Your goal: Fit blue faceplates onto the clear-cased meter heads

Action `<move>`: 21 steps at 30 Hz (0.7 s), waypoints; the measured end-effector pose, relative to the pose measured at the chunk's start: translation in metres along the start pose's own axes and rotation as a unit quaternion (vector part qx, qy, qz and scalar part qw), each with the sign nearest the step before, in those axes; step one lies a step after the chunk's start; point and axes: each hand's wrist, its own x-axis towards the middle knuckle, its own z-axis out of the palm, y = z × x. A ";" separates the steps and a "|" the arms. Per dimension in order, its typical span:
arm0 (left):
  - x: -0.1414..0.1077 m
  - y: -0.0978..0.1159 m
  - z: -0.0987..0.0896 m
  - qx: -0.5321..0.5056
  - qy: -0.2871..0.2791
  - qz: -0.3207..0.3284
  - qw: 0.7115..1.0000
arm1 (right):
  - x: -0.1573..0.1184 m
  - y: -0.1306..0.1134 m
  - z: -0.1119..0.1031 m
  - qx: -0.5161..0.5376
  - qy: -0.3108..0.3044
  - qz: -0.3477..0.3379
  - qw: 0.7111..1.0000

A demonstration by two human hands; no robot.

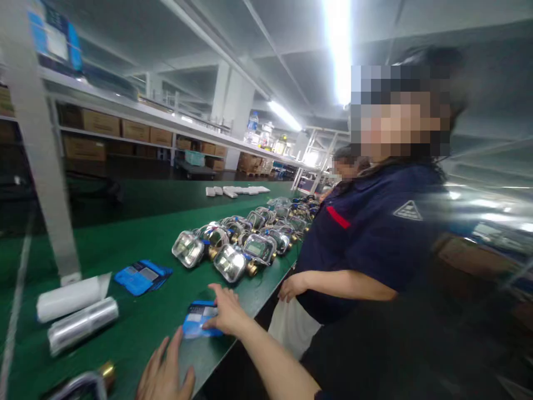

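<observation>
My left hand [166,369] is at the bottom of the view, fingers spread above the green bench, with nothing in it. Slightly farther forward, my right hand [228,312] has its thumb on a blue printed card or packet [196,318] and its fingers round the right side. This packet lies close to the bench's front edge. Beyond my right hand stand several meters [231,262] with rectangular clear faces, brass pipe ends and coiled cables. Another meter's brass end [107,373] shows at lower left, mostly cut off by the frame.
A stack of blue packets [144,276] lies left of the meters. Two rolls, one white [70,299] and one shiny [83,325], rest beside a white post [50,166]. White pieces [237,191] line the bench's back. A co-worker in a dark shirt [358,239] stands at right.
</observation>
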 end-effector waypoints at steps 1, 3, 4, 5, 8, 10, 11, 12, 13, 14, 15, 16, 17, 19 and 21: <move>0.002 -0.003 0.003 -0.005 -0.003 -0.006 1.000 | 0.000 -0.001 0.000 -0.003 -0.001 0.001 1.000; 0.005 -0.006 0.004 -0.016 -0.001 -0.012 1.000 | -0.001 -0.002 0.000 -0.005 0.004 0.004 1.000; 0.005 -0.003 0.001 -0.021 0.003 -0.014 1.000 | -0.001 -0.002 0.000 -0.004 0.006 0.005 1.000; 0.004 0.002 -0.004 -0.025 0.019 -0.016 0.999 | -0.001 -0.002 0.000 -0.001 0.008 0.005 1.000; 0.000 0.023 -0.025 -0.032 0.033 -0.025 0.999 | 0.000 -0.002 0.000 0.021 0.016 0.001 1.000; 0.000 0.033 -0.035 -0.028 0.021 -0.035 0.999 | 0.002 0.000 0.002 0.047 0.025 -0.010 0.999; 0.000 0.036 -0.037 -0.027 0.015 -0.041 0.999 | 0.003 0.001 0.003 0.062 0.031 -0.015 0.997; 0.000 0.037 -0.039 -0.028 0.012 -0.047 0.998 | 0.004 0.003 0.004 0.079 0.037 -0.021 0.996; 0.000 0.038 -0.040 -0.032 0.009 -0.052 0.998 | 0.005 0.005 0.006 0.097 0.045 -0.025 0.994; 0.000 0.038 -0.041 -0.038 0.009 -0.055 0.998 | 0.005 0.007 0.006 0.116 0.054 -0.027 0.991; 0.000 0.038 -0.042 -0.047 0.009 -0.057 0.997 | 0.005 0.009 0.007 0.135 0.063 -0.027 0.988; 0.000 0.038 -0.042 -0.057 0.010 -0.058 0.997 | 0.005 0.011 0.007 0.156 0.073 -0.026 0.985; 0.000 0.038 -0.043 -0.069 0.012 -0.059 0.996 | 0.006 0.013 0.007 0.178 0.080 -0.025 0.980; 0.001 0.039 -0.045 -0.095 0.019 -0.067 0.993 | 0.006 0.016 0.005 0.222 0.089 -0.026 0.971; 0.002 0.040 -0.048 -0.125 0.027 -0.076 0.989 | 0.008 0.019 0.001 0.266 0.089 -0.030 0.959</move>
